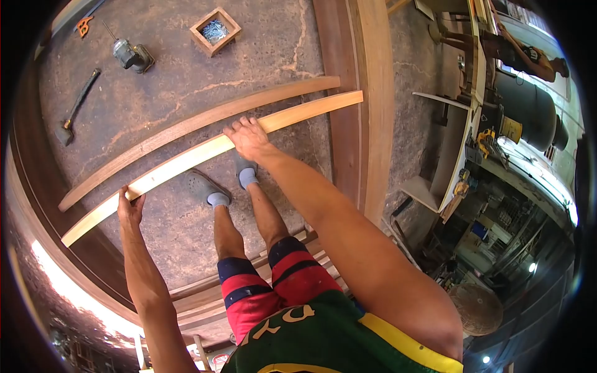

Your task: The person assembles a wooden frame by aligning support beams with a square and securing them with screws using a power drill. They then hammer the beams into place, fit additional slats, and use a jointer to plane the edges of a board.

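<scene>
A long pale wooden strip (180, 163) runs slantwise in front of me, and both of my hands grip it. My left hand (130, 208) is closed round its near edge toward the left end, thumb below. My right hand (249, 135) wraps over it right of the middle, fingers on the far side. The strip's right end overlaps the inner side of a wooden beam (376, 124); whether it touches cannot be told. Just beyond lies a second, browner wooden strip (186, 129), roughly parallel, its ends over the side timbers.
On the concrete floor (261, 43) are a hammer (81, 102), a power drill (129, 56), an orange-handled saw (84, 26) and a wooden box (200, 41) of metal fasteners. Timbers border the work area. Another person (519, 53) is at the upper right, near a workbench.
</scene>
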### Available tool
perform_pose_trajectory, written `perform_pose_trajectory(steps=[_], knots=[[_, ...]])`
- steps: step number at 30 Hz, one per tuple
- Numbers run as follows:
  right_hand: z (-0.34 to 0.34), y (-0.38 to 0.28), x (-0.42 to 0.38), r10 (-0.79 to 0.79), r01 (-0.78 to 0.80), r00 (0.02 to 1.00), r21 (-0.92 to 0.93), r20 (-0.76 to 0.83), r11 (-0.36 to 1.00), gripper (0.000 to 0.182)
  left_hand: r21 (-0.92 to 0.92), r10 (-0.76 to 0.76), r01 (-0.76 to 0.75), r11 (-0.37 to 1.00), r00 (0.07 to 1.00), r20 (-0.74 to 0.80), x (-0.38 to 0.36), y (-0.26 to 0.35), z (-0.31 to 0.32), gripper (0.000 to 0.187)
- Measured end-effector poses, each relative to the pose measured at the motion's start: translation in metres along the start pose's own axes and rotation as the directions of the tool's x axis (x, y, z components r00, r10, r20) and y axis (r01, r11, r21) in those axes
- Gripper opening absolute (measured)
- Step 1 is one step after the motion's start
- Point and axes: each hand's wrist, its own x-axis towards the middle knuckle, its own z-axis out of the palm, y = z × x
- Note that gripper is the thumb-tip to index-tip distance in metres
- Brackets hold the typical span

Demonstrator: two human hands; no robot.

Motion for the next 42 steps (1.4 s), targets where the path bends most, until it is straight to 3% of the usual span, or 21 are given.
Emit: perform_pose_trajectory(steps=[8,10,16,22,27,28,29,30,31,32,33,34,35,36,42], knots=[[0.003,-0.001,0.001,-0.012,0.011,0.999,-0.020,-0.042,1.000,0.033,0.008,0.001,-0.001,1.000,1.000,-0.006,0.002,0.003,-0.002,0.041],[0.001,-0.003,0.002,0.039,-0.039,0.986,-0.005,0.161,0.999,0.039,-0.005,-0.002,0.002,1.000,1.000,-0.013,0.001,0.001,-0.002,0.042],[-0.004,-0.006,0.004,0.073,-0.085,0.977,0.053,0.201,0.995,0.038,0.026,0.025,-0.025,0.999,1.000,0.000,-0.001,0.001,-0.001,0.044],[0.007,-0.002,0.000,0.041,-0.044,0.998,0.074,0.045,0.996,0.035,0.031,0.027,-0.026,0.999,0.999,-0.041,-0.003,0.000,0.004,0.046],[0.005,0.000,0.004,0.039,-0.038,0.996,-0.013,0.084,0.999,0.033,0.074,0.012,-0.007,0.997,0.998,-0.066,-0.012,0.003,0.012,0.046],[0.014,0.001,0.006,0.033,-0.028,0.995,-0.053,0.090,0.998,0.032,0.072,-0.020,0.017,0.997,0.999,0.034,0.011,-0.004,-0.001,0.045],[0.024,0.013,0.007,0.023,-0.035,0.991,0.092,0.132,0.995,0.032,0.085,0.129,-0.137,0.987,0.987,0.099,0.004,-0.014,-0.004,0.048],[0.035,0.018,-0.004,-0.031,0.043,0.993,0.105,-0.115,0.994,0.033,0.145,0.211,-0.231,0.962,0.967,0.140,-0.002,-0.022,-0.001,0.046],[0.040,0.022,-0.006,0.039,-0.032,0.997,0.097,-0.062,0.995,0.034,0.331,0.198,-0.297,0.896,0.932,0.303,0.030,-0.032,-0.031,0.054],[0.013,0.017,-0.002,-0.045,0.039,0.998,0.142,0.037,0.989,0.034,0.629,0.522,-0.689,0.360,0.708,0.476,0.093,-0.066,-0.067,0.036],[0.034,0.027,0.001,-0.117,0.124,0.987,0.063,-0.107,0.990,0.028,0.392,0.334,-0.343,0.854,0.938,0.092,0.031,-0.042,-0.023,0.041],[0.029,0.025,0.005,-0.195,0.198,0.974,0.023,-0.115,0.980,0.029,0.088,0.223,-0.217,0.972,0.973,-0.060,0.000,-0.028,0.001,0.048],[-0.010,0.001,0.003,-0.121,0.122,0.991,-0.017,0.058,0.992,0.043,0.058,0.162,-0.154,0.986,0.974,-0.156,-0.014,-0.017,0.015,0.050],[-0.015,-0.007,0.002,-0.074,0.077,0.993,-0.025,0.091,0.997,0.055,-0.008,0.160,-0.162,0.987,0.977,-0.144,-0.013,-0.015,0.015,0.048],[-0.002,-0.003,0.006,-0.023,0.031,0.990,-0.057,0.139,0.998,0.057,0.044,0.140,-0.135,0.990,0.977,-0.161,-0.034,0.000,0.024,0.045]])
